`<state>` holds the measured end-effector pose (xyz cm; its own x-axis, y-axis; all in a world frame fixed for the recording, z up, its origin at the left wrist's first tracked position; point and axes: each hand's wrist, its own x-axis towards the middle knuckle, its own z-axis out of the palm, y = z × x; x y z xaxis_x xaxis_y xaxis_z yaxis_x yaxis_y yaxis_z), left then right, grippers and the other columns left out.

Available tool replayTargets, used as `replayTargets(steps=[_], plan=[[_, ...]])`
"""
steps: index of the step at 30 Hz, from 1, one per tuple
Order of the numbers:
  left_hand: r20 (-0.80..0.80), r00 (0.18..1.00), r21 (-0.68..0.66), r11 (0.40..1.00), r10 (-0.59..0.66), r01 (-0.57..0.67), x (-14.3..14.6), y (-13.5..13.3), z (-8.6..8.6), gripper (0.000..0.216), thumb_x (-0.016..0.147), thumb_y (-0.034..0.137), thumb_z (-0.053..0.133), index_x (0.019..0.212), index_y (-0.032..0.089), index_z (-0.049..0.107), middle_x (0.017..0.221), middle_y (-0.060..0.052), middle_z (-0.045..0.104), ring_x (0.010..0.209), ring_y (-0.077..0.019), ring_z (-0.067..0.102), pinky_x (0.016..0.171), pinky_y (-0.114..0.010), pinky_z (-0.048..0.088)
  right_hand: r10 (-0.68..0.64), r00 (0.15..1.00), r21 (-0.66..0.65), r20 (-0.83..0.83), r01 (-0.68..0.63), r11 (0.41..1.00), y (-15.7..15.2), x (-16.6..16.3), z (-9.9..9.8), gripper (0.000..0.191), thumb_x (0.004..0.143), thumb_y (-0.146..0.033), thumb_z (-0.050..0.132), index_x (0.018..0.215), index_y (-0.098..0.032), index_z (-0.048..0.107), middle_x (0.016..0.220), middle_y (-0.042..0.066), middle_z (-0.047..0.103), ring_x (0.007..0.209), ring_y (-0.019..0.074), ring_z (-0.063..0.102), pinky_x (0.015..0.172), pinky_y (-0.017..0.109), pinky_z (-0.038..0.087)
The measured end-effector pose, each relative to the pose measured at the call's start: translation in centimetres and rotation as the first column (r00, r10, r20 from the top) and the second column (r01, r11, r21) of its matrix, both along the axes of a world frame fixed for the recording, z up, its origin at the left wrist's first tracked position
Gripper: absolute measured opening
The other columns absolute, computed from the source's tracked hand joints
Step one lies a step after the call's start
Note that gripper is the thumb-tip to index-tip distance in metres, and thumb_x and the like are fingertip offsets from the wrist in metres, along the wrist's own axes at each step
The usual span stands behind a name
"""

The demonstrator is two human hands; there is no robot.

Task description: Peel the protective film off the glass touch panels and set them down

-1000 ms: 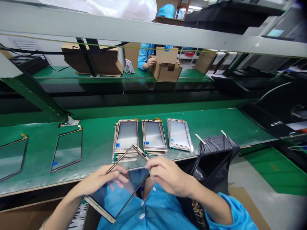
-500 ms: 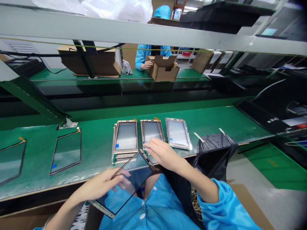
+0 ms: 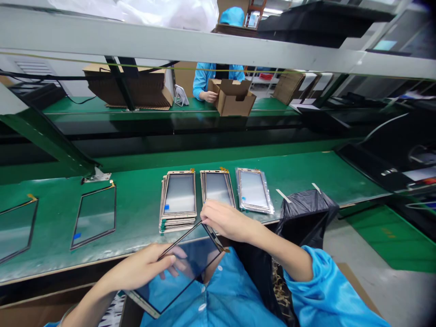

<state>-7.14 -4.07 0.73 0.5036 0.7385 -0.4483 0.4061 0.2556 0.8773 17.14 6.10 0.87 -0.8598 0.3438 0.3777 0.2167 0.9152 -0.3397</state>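
A dark glass touch panel (image 3: 190, 263) with a thin frame tilts over my lap. My left hand (image 3: 146, 265) grips its left edge, thumb on top and fingers showing through the glass beneath. My right hand (image 3: 226, 220) is closed at the panel's upper right corner, fingers pinched on the edge there. Just beyond my hands, on the green table (image 3: 136, 213), lie two stacks of gold-framed panels (image 3: 179, 200) (image 3: 218, 186) and a panel in a clear bag (image 3: 254, 190).
Two single dark-framed panels (image 3: 95, 215) (image 3: 15, 229) lie to the left. A black plastic bag (image 3: 306, 218) hangs open at the table's right edge. Across the line, a person in a blue sleeve (image 3: 204, 84) handles a cardboard box (image 3: 235, 97). A grey shelf beam (image 3: 170, 43) runs overhead.
My right hand went from the panel's top edge toward the middle stack, then came back to the panel's upper right corner. The panel sank slightly lower over my lap.
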Motion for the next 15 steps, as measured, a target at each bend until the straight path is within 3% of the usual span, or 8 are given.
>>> replayTargets(steps=[4,7,12,15], plan=[[0.075,0.997,-0.102,0.995,-0.01,0.018,-0.1,0.2,-0.1,0.037,0.09,0.045,0.047,0.108,0.016,0.061,0.099,-0.01,0.073,0.083,-0.0212,0.069,0.068,-0.028,0.054,0.004,0.989,0.231,-0.148,0.031,0.972,-0.1,0.3,-1.9,0.019,0.099,-0.013,0.034,0.088,-0.015,0.05,0.082,0.009,0.056,0.074,0.0199,0.049,0.063,0.028,0.043],[0.095,0.996,-0.138,0.99,-0.003,0.016,-0.2,0.2,-0.5,0.037,0.091,0.045,0.048,0.109,0.015,0.059,0.1,-0.012,0.073,0.083,-0.022,0.07,0.066,-0.027,0.053,0.0,0.97,0.225,-0.242,0.056,0.973,-0.4,0.6,-2.6,0.015,0.098,-0.012,0.038,0.089,-0.015,0.05,0.078,0.008,0.057,0.072,0.0191,0.05,0.061,0.028,0.044],[0.191,0.976,-0.157,0.985,0.106,-0.076,-0.9,1.0,-1.6,0.034,0.089,0.042,0.053,0.107,0.015,0.062,0.1,-0.014,0.073,0.085,-0.0226,0.071,0.065,-0.026,0.053,-0.041,0.942,0.021,-0.332,0.05,0.999,-2.9,2.2,-1.1,0.016,0.097,-0.013,0.039,0.089,-0.018,0.052,0.076,0.006,0.057,0.072,0.018,0.052,0.061,0.028,0.046],[0.238,0.922,-0.223,0.941,0.306,-0.255,-1.8,1.8,-2.5,0.035,0.082,0.044,0.063,0.102,0.016,0.065,0.099,-0.015,0.073,0.083,-0.0244,0.071,0.061,-0.024,0.054,-0.289,0.833,-0.254,-0.472,0.186,0.949,-4.8,6.2,-0.1,0.013,0.094,-0.013,0.047,0.086,-0.02,0.055,0.075,0.004,0.054,0.072,0.0168,0.053,0.062,0.029,0.046]])
